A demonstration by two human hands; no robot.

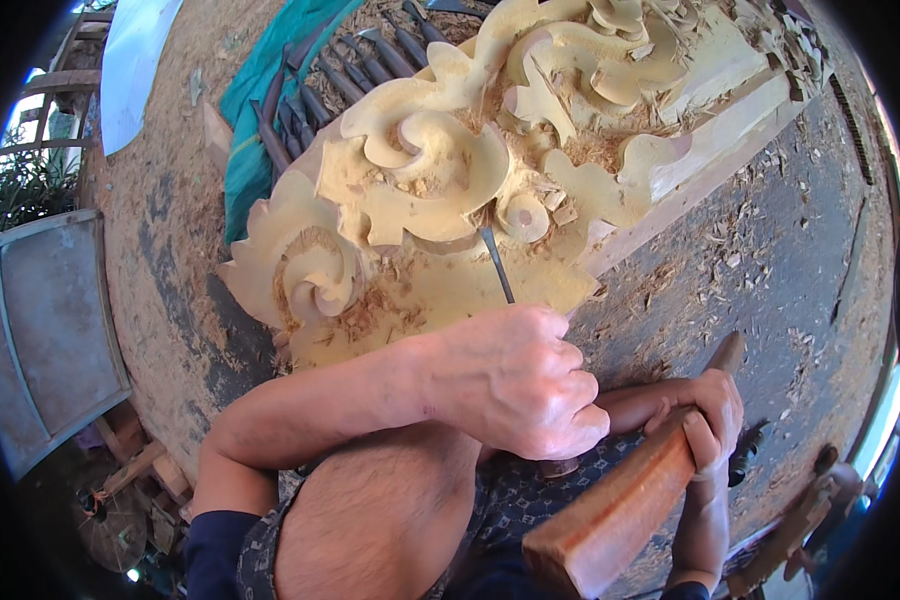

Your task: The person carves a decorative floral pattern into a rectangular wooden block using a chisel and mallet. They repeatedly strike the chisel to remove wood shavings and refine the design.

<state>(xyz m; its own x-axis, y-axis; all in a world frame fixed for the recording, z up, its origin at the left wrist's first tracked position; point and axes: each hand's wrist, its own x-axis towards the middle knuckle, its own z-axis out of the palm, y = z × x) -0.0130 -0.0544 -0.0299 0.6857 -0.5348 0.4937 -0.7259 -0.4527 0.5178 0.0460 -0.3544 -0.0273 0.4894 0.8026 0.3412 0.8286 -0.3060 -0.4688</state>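
My left hand (520,375) is closed in a fist round a carving chisel (498,265). The dark blade leaves the top of the fist, its tip against the pale carved wooden panel (560,265) beside a small round boss. The butt of the handle shows below the fist. To the right and lower, my right hand (712,420) grips a wooden mallet (620,505). Its thick squared block points down toward me, and its narrow end sticks out past the hand. The mallet is apart from the chisel. Scrolls and leaf shapes stand out in relief on the panel, with chips in the hollows.
Several more chisels (355,65) lie on a green cloth (242,150) behind the panel's left side. Wood shavings (770,215) litter the dark work surface. My bare knee (380,510) is bent just below the left forearm. A grey metal-framed panel (50,320) stands at far left.
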